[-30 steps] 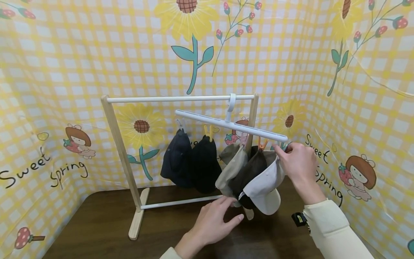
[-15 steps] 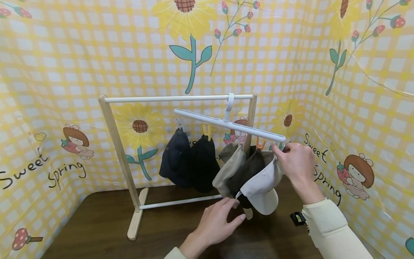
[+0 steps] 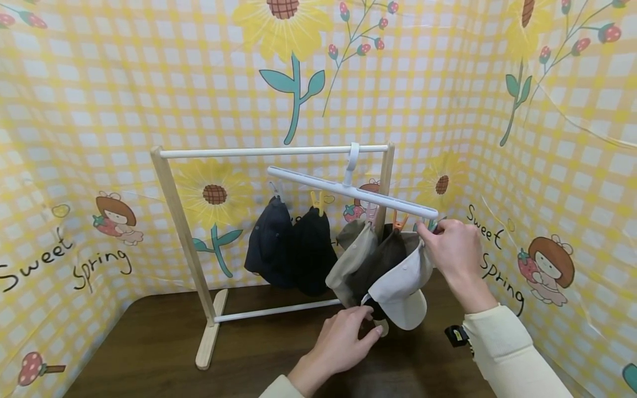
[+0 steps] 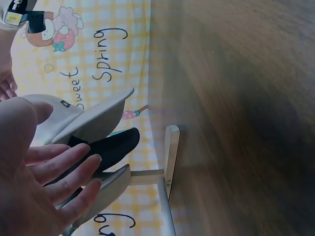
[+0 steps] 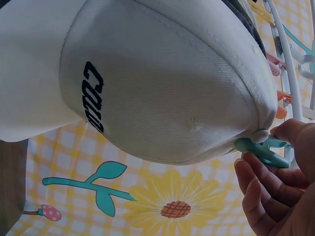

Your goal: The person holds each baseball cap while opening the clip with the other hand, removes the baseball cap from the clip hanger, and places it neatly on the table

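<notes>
White cap [image 3: 398,287] hangs at the near end of the white clip hanger [image 3: 348,190], crown up against a teal clip [image 5: 258,150], brim down and toward the camera, black lettering on the front panel visible in the right wrist view. Right hand [image 3: 455,251] is at that clip: thumb and curled fingers [image 5: 266,184] pinch its teal levers, which reads as squeezing the clip where it bites the cap's top edge; can't tell whether the clip is actually sprung open. Left hand [image 3: 343,342] sits under the brim, fingers [image 4: 64,169] loosely spread and only slightly bent, fingertips at or just touching the brim edge, gripping nothing — looks like support from below so the cap doesn't swing or drop. Next along the hanger: dark brown cap [image 3: 375,262] on an orange clip [image 3: 400,222], beige cap [image 3: 350,265], then two dark caps [image 3: 291,251] further back, one on a yellow clip [image 3: 317,202]. Hanger hooks over the top bar of a wooden rack [image 3: 184,237] standing on a dark wood table [image 3: 149,342], sunflower-check backdrop [image 3: 99,110] behind.
</notes>
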Demonstrator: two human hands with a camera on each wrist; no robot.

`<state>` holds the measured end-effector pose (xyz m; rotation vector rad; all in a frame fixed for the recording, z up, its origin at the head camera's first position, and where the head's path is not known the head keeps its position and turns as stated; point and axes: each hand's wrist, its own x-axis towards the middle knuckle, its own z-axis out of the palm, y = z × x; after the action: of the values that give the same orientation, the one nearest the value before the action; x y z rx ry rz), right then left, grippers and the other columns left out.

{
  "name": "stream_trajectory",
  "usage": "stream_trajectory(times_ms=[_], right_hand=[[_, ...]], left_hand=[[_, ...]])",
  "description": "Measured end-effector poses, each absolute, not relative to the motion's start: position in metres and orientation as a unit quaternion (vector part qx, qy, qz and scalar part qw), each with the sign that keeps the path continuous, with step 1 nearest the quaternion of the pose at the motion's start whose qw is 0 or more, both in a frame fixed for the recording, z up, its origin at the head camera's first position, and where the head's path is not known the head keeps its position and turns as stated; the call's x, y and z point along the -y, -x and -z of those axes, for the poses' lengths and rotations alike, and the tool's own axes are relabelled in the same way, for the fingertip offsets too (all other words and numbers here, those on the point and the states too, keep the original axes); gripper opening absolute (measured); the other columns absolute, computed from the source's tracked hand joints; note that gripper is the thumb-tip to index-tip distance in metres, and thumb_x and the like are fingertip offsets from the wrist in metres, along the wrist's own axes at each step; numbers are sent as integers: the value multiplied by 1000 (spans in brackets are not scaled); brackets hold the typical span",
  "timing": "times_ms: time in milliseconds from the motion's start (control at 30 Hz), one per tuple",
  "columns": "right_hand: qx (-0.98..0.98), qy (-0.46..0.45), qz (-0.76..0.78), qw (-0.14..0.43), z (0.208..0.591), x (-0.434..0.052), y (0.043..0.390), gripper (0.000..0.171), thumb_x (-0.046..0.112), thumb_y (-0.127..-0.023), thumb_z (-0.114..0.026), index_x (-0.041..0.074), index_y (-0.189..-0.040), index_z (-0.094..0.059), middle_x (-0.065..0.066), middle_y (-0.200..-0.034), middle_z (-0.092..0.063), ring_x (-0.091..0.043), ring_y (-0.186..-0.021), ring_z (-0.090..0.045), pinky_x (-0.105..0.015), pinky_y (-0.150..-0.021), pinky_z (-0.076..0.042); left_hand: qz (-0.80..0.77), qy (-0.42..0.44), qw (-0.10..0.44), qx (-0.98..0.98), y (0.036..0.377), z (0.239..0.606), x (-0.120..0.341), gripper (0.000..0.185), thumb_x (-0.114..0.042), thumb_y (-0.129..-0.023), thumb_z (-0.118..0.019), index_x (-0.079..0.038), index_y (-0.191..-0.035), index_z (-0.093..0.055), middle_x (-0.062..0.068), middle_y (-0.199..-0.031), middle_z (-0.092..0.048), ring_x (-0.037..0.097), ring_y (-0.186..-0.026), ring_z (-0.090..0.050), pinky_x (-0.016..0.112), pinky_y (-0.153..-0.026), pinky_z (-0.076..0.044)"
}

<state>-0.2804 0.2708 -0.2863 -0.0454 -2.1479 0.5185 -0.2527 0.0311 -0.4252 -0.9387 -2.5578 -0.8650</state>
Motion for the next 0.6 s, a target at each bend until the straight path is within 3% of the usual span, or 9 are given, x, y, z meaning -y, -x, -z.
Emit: stream_trajectory(times_ms=[600], right_hand=[[873, 17, -215, 438, 287, -269, 279, 52, 37, -92, -74, 9, -51, -58, -3, -45, -49, -18, -39, -41, -29, -37, -29]], left_hand=[[313, 311, 108, 891, 259, 430, -51, 28, -39, -98, -65, -16, -114, -70, -6, -105, -73, 3, -79, -62, 32, -60, -49]])
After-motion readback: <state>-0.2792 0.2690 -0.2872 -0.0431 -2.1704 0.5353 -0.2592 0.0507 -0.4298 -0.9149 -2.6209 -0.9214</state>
